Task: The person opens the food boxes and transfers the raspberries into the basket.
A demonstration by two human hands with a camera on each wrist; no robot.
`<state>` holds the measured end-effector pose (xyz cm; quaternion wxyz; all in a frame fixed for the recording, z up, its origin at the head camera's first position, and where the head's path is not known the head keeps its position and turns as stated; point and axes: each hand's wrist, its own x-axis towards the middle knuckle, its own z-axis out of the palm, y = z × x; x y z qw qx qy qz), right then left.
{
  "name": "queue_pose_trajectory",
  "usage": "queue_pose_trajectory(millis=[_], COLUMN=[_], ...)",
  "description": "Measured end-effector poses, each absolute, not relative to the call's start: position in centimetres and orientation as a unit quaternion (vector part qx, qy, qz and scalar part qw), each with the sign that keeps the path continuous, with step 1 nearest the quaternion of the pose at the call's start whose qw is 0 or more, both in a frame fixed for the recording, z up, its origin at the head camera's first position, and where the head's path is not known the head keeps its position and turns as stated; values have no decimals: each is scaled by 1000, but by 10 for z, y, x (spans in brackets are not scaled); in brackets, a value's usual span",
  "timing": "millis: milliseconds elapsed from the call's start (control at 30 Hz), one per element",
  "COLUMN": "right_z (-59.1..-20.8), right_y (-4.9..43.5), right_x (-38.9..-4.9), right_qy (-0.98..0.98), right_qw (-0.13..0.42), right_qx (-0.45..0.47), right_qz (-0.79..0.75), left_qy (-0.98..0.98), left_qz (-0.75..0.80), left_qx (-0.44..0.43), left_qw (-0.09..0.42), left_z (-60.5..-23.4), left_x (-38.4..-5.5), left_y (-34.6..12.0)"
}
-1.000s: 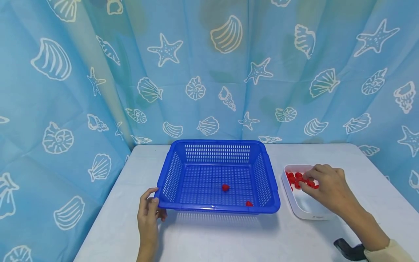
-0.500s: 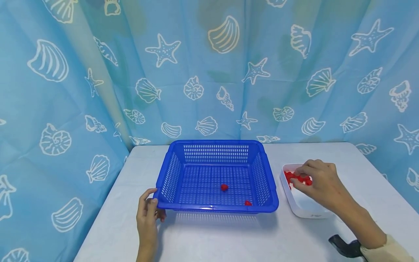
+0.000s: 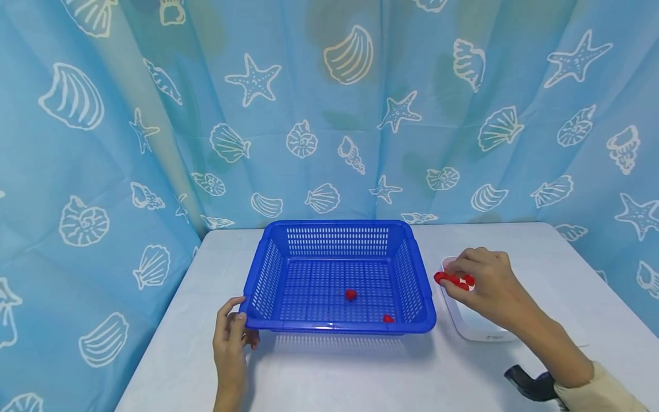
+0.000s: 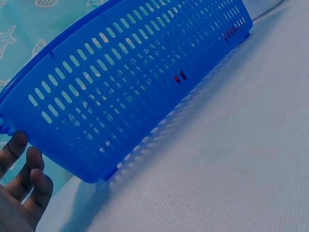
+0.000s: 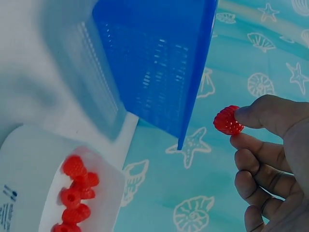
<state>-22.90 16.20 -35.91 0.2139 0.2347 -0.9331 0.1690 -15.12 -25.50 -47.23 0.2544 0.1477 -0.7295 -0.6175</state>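
Observation:
In the head view a blue plastic basket (image 3: 337, 327) with slotted walls stands mid-table, two red raspberries (image 3: 351, 294) inside it. My left hand (image 3: 230, 349) holds the basket's near left corner at the rim; in the left wrist view its fingertips (image 4: 19, 137) lie against the corner. My right hand (image 3: 486, 286) pinches one raspberry (image 5: 229, 121) between thumb and forefinger, raised over the left edge of a white box (image 3: 471, 333). Several more raspberries (image 5: 75, 166) lie in that box. The hand covers part of the box in the head view.
A white cloth covers the table (image 3: 319, 377). Behind and to the left hangs a blue curtain (image 3: 309, 114) with shell and starfish prints. A black strap-like piece (image 3: 530, 383) is at the right wrist.
My right hand has risen from among the raspberries in the box and moved left with one in its fingers. The left hand stays at the basket corner. The head view has shifted slightly.

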Motion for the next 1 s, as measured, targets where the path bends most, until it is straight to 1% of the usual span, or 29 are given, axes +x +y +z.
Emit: queue_pose_trajectory(millis=[133,367,433,700,1000], right_z=[-357,-356,-355,-356,-359], right_y=[155,143,139,128,120], right_x=[-228,-226,-226,-225,-224], right_qy=[-933,-930,-930,-929,-933], right_qw=[211,202,199,186,167], right_qx=[241,257,259,265,257], right_qz=[165,167,166,178,186], left_qy=[-728,-722,-723,-726,-724], left_qz=[-619,-628,-627,-618,-618], left_qx=[141,150,147,153,151], left_qw=[258,248,250,261,267], left_z=[-460,-456,-461,-502,-506], left_x=[-146,-145,-147,-163,-164], left_y=[-251,-249,-251,-265,-266])
